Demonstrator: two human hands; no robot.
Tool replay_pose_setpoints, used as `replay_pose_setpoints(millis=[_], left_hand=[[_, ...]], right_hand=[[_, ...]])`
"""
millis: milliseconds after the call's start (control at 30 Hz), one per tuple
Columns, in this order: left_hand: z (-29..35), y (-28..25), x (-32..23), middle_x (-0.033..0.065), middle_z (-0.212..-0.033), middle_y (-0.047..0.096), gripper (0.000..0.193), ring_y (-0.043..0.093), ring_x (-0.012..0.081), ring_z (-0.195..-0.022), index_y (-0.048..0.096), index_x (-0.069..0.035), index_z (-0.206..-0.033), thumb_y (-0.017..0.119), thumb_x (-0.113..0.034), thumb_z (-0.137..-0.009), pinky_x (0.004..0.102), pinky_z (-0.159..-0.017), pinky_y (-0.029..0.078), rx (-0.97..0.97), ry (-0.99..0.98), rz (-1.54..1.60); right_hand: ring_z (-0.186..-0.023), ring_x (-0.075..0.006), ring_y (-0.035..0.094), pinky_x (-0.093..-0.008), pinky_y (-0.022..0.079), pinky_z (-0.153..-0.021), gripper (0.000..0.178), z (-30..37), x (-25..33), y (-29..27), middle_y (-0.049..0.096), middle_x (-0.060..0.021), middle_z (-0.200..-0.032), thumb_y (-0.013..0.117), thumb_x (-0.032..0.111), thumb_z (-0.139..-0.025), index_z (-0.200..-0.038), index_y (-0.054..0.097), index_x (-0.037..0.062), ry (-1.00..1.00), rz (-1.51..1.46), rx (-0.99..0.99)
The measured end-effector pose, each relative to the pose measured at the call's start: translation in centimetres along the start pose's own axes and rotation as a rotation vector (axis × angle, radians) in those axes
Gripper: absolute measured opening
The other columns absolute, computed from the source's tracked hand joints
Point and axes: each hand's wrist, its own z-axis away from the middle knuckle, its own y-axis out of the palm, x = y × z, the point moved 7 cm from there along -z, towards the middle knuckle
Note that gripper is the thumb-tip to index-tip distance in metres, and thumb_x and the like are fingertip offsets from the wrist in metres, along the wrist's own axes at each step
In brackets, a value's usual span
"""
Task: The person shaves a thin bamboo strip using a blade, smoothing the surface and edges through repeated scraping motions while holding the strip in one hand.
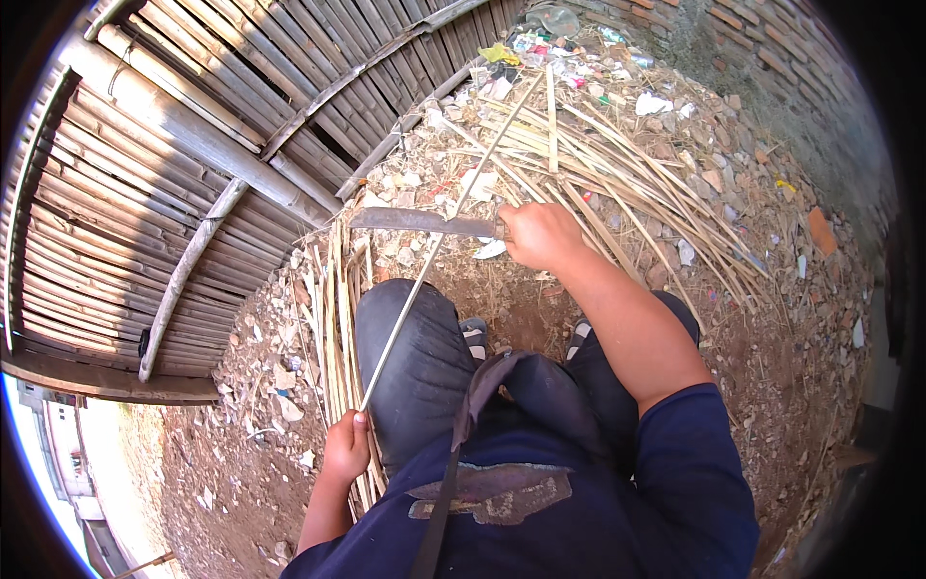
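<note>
A long, slender pale strip slants across the dial of the view, from seven o'clock up toward one, passing over the person's left thigh. At seven o'clock the left hand grips its lower end, thumb on top. At two, the right hand is wrapped around the handle of a broad knife, whose dark blade crosses the strip and points to ten; whether it touches the strip is hard to judge from above. More strips lie fanned between one and two, another bundle at nine, beside a slatted wall toward ten.
</note>
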Motion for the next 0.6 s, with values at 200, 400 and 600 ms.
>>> replay_pose_setpoints(millis=[200, 400, 600], left_hand=[[-0.2, 0.3, -1.0, 0.0145, -0.066, 0.058, 0.049, 0.058, 0.028, -0.062, 0.056, 0.0, -0.084, 0.042, -0.037, -0.112, 0.0419, -0.062, 0.046, 0.003, 0.02, 0.077], [-0.5, 0.0, -1.3, 0.0216, -0.071, 0.061, 0.044, 0.062, 0.0399, -0.068, 0.058, 0.001, -0.087, 0.043, -0.033, -0.111, 0.0471, -0.065, 0.048, -0.006, 0.017, 0.027], [1.8, -2.3, 1.3, 0.0278, -0.075, 0.062, 0.041, 0.062, 0.0496, -0.072, 0.056, 0.001, -0.086, 0.045, -0.03, -0.11, 0.0532, -0.065, 0.048, -0.035, -0.015, -0.173]], right_hand=[[-0.079, -0.035, 0.074, -0.0489, 0.058, -0.072, 0.02, 0.3, 0.7, 0.6, 0.074, -0.0152, -0.081, 0.069, 0.016, -0.082, -0.1, 0.07, 0.0102, -0.047, 0.004, -0.066], [-0.071, -0.0305, 0.074, -0.0445, 0.057, -0.071, 0.01, 1.5, 6.9, 2.2, 0.072, -0.0133, -0.074, 0.064, 0.012, -0.081, -0.088, 0.07, 0.0103, -0.465, 0.142, -0.063], [-0.102, -0.0343, 0.073, -0.0482, 0.057, -0.091, 0.038, -0.6, -11.6, -0.3, 0.075, -0.0194, -0.107, 0.066, 0.018, -0.088, -0.124, 0.068, 0.0082, 0.565, -0.133, -0.137]])
